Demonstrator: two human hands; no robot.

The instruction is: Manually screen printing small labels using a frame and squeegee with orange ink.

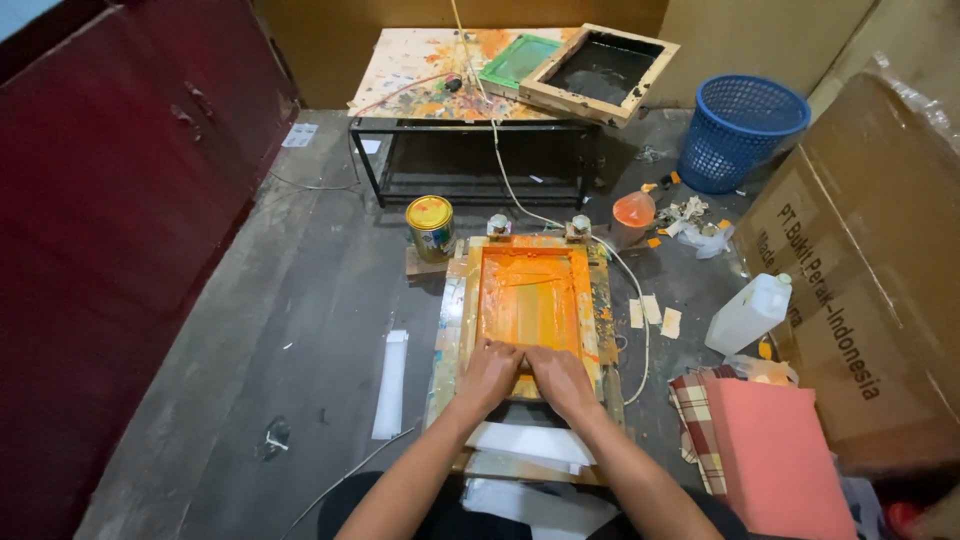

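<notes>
- Grey, paint-flecked floor [300,300] w/ a low spattered surface [420,70] at the back.
- L hand [487,378] & R hand [561,382] side by side, fingers curled down, gripping what's prob. a squeegee, mostly hidden, at near end of orange-inked screen frame [530,295], centre floor.
- Risk: uneven press = ink smears or frame shifts.
- Yellow-lidded tin [430,226] left of frame; white jug [750,312] right; brown printed carton [860,270] far right; blue basket [740,130] behind.

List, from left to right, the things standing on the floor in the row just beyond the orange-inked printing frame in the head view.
Yellow-lidded round paint tin → orange-filled plastic cup → round blue plastic mesh basket.
</notes>
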